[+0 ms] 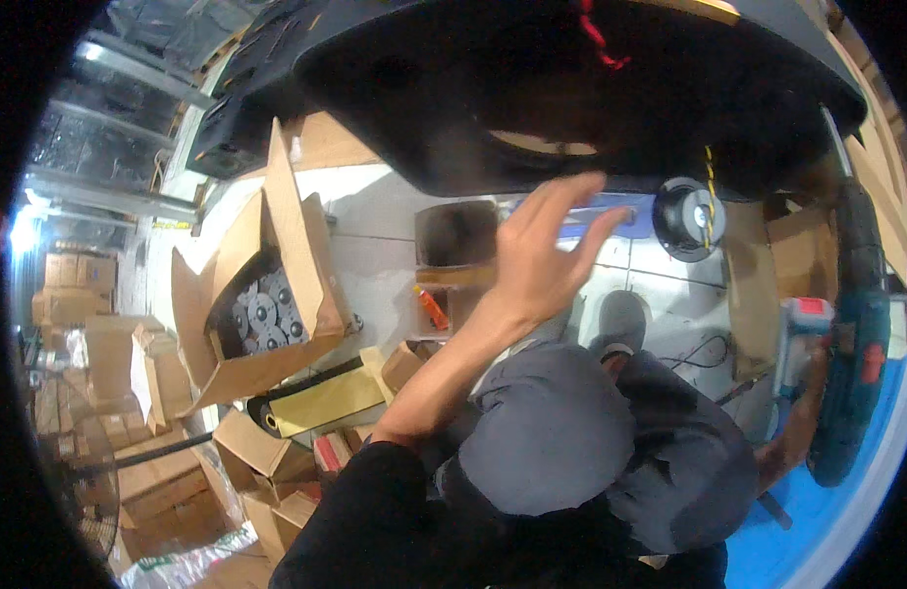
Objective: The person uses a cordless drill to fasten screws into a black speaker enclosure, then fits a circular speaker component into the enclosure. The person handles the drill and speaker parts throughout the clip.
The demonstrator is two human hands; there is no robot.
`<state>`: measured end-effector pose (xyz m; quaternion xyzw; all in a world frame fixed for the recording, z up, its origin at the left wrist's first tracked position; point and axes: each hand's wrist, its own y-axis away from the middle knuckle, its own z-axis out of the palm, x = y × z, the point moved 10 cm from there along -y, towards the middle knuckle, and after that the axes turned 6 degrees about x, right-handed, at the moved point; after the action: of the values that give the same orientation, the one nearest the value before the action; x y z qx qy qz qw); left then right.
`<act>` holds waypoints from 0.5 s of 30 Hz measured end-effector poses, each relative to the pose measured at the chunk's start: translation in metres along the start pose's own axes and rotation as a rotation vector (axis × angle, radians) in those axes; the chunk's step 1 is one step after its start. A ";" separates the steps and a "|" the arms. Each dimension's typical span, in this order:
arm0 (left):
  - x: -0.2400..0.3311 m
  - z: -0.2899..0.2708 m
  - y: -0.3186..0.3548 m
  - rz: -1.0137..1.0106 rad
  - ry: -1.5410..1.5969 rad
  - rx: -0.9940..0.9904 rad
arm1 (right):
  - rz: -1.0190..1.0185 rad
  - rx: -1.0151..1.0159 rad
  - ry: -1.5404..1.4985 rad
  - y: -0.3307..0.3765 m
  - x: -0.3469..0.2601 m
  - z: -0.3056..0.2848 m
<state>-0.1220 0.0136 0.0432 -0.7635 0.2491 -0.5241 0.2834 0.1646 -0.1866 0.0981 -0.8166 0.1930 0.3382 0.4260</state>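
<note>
My left hand (547, 245) reaches up in the middle, fingers apart and thumb out, holding nothing. It is just below a large black cabinet (404, 108) with a round cutout. From the cabinet hang a twisted red wire (599, 39) and a yellow-and-black wire (710, 187). The yellow-and-black wire passes over a round black speaker part (681, 221) right of that hand. At far right, my right hand (817, 378) is beside a grey-and-red object (805, 319) and a teal-and-black power tool (854, 314) with a long bit. Its fingers are mostly hidden, so its grip is unclear.
An open carton (203, 344) of round grey-and-black parts (267, 314) stands left. A small box (453, 236) and an orange tube (431, 308) lie near the middle. Several cartons (169, 491) crowd the lower left. A blue surface (836, 530) lies at lower right.
</note>
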 end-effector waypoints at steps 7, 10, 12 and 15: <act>-0.134 -0.123 0.102 -0.783 -0.117 0.235 | -0.061 0.028 0.064 -0.017 0.013 -0.030; -0.183 -0.138 0.139 -0.945 -0.216 0.198 | -0.040 0.033 0.072 -0.005 0.028 -0.037; -0.212 -0.136 0.166 -1.060 -0.236 0.132 | 0.002 0.029 0.080 0.011 0.042 -0.042; -0.232 -0.124 0.185 -0.900 -0.429 -0.067 | 0.108 0.002 0.085 0.044 0.070 -0.046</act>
<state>-0.3295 0.0172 -0.2022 -0.8946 -0.1522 -0.4173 0.0495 0.2049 -0.2513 0.0423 -0.8180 0.2552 0.3257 0.3995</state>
